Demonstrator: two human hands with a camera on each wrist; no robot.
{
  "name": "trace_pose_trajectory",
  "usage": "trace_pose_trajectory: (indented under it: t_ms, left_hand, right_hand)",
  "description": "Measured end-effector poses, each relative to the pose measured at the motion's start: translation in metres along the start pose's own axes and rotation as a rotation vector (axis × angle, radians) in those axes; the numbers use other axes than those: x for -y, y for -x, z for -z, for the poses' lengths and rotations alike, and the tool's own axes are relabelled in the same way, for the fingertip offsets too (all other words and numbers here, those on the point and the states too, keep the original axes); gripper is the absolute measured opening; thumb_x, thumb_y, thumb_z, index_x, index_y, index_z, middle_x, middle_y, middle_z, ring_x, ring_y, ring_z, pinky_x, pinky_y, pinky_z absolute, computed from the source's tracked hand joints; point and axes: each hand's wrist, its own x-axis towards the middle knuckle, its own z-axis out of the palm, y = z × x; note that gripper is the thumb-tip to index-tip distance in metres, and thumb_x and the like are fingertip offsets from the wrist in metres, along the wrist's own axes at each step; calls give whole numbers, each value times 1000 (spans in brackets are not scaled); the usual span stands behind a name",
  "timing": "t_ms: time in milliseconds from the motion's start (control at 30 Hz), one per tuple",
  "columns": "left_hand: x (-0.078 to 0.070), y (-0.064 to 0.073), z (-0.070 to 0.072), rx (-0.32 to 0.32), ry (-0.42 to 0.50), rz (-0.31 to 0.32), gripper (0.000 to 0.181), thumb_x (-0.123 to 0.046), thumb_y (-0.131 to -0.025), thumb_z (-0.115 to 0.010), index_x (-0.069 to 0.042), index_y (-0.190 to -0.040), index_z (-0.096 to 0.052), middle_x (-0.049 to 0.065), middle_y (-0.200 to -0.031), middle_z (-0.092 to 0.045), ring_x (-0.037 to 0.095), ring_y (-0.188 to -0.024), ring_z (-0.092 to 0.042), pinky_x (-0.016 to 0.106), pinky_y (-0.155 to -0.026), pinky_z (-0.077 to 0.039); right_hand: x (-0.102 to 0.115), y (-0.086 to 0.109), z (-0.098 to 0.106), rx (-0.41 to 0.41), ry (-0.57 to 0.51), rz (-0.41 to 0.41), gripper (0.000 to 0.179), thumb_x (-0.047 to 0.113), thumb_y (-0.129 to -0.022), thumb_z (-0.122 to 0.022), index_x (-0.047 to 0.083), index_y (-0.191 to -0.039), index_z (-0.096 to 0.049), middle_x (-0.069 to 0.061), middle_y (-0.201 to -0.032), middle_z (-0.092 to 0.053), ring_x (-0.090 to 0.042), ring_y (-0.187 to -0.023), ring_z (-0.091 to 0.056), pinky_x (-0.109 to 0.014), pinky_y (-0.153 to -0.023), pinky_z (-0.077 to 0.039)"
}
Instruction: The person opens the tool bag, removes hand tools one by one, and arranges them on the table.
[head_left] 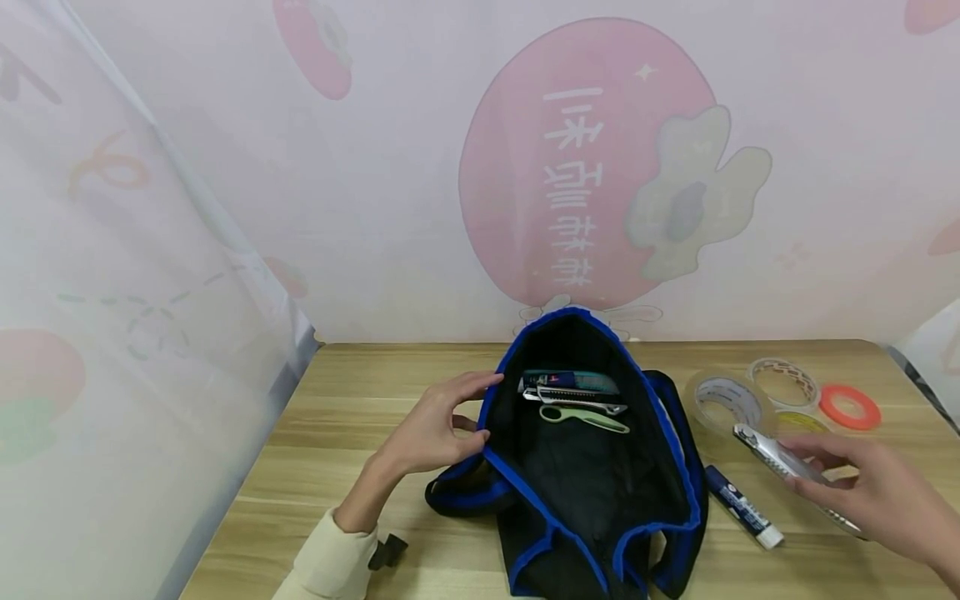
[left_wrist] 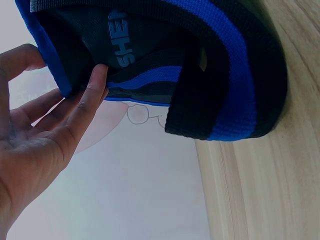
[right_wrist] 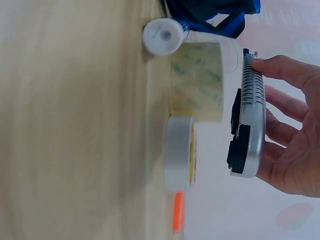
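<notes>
A black tool bag (head_left: 577,458) with blue trim lies on the table with its mouth spread. My left hand (head_left: 442,421) pinches the left rim of the bag; in the left wrist view the same hand (left_wrist: 55,115) has its fingers on the blue edging. Inside the bag lie a dark blue-green item (head_left: 566,382), a silver utility knife (head_left: 577,398) and green-handled scissors (head_left: 585,417). My right hand (head_left: 862,483) grips a silver utility knife (right_wrist: 254,125) with black sliders, above the table to the right of the bag. A blue marker (head_left: 742,504) with a white end lies between bag and hand.
Behind my right hand are a wide clear tape roll (head_left: 705,387), another tape roll (head_left: 813,383), a yellowish roll (head_left: 802,422) and an orange-red roll (head_left: 862,408). A printed cloth (head_left: 375,208) hangs behind the wooden table (head_left: 360,392). A small black piece (head_left: 387,552) sits by my left sleeve.
</notes>
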Motion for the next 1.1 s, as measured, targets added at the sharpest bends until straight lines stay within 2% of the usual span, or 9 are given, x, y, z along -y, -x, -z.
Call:
trace_pose_trajectory:
  t_ms: [267,333,400,467,533,767,967,1100]
  left_hand:
    - [0,0,0,-1,-5,-2,74,4,-90,-72,-4,-160,-49,15,-165,-48,41,-140,-61,27,-88,-65]
    - [0,0,0,-1,-5,-2,74,4,-90,-72,-4,-160,-49,15,-165,-48,41,-140,-61,27,-88,-66]
    - [0,0,0,-2,-7,-2,75,4,-90,-72,-4,-160,-49,15,-166,-47,41,-140,-61,27,-88,-65]
    - [0,1,-1,-2,-5,-3,75,4,-90,-72,-4,-160,-48,15,-166,-47,42,-140,-61,27,-88,-66]
    - [0,0,-1,-2,-5,-4,75,5,-90,-72,-4,-160,-48,15,-166,-47,41,-140,-61,27,-88,-66]
    - [0,0,-1,0,-4,-6,75,4,-89,-72,-4,-160,-49,15,-165,-48,41,-140,-61,27,-88,-66]
    - [0,0,-1,-1,3,-7,75,5,-89,-72,-4,-160,-48,15,-166,-47,42,-140,-60,28,-88,-66]
    - [0,0,-1,-1,3,-9,75,5,-89,-73,-5,-160,-48,15,-166,-47,42,-140,-60,28,-88,-66]
  right_hand:
    - [-17,10,-3,-45,38,-20,45,10,-81,-92,-1,-122,-78,-20,-107,-79,16,-79,-53,-21,-60,-58]
    - [-20,12,-3,-32,47,-40,46,11,-81,-92,-1,-123,-77,-23,-109,-79,6,-80,-62,-23,-61,-59]
    - [-22,13,-4,-8,50,-66,48,13,-82,-92,-2,-125,-76,-25,-110,-79,-9,-83,-71,-28,-61,-61]
    - [-24,16,-5,9,60,-89,49,14,-83,-92,-2,-126,-75,-26,-112,-78,-26,-85,-75,-33,-61,-62]
    - [-26,18,-7,19,73,-113,51,17,-83,-92,-3,-126,-75,-28,-112,-78,-35,-88,-76,-35,-62,-62]
    - [-33,23,-16,54,97,-192,52,19,-82,-92,-5,-124,-74,-27,-111,-77,-33,-88,-75,-51,-73,-62]
    - [-40,23,-20,50,122,-187,51,19,-79,-93,-2,-122,-76,-23,-108,-78,-26,-84,-73,-36,-66,-59]
    - [-44,21,-22,72,123,-176,50,17,-78,-94,-1,-121,-77,-21,-106,-78,-27,-85,-73,-42,-70,-62]
